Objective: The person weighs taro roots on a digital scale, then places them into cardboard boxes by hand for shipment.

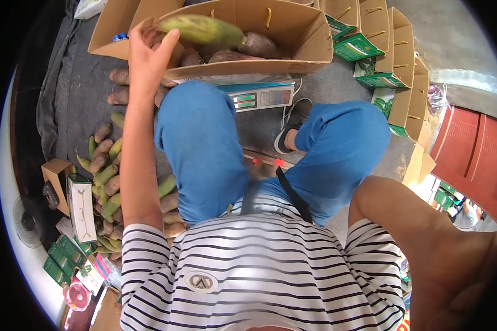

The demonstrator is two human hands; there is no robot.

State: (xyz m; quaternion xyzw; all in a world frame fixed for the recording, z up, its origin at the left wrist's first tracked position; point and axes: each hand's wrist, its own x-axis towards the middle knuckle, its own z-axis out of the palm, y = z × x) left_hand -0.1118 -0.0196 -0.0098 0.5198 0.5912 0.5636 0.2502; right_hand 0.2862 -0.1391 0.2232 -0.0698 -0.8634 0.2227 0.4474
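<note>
My left hand [153,47] is closed around one end of a long green-and-yellow melon [204,30], smeared a little by motion. It holds the melon over an open cardboard box [248,67] with rope handles. Inside lie several dark brownish, oblong pieces of produce [258,45]. The box stands on a scale with a keypad and a lit green display [244,101]. At the lower right edge my right hand [469,276] is raised close to the camera, dark and partly cut off, its fingers not clear.
Loose green and brown produce [106,160] is heaped on the dark cloth at the left. Several open cardboard boxes with green panels [396,80] stand in a row at the upper right. A small white box [83,212] stands beside the heap. My knees flank the scale.
</note>
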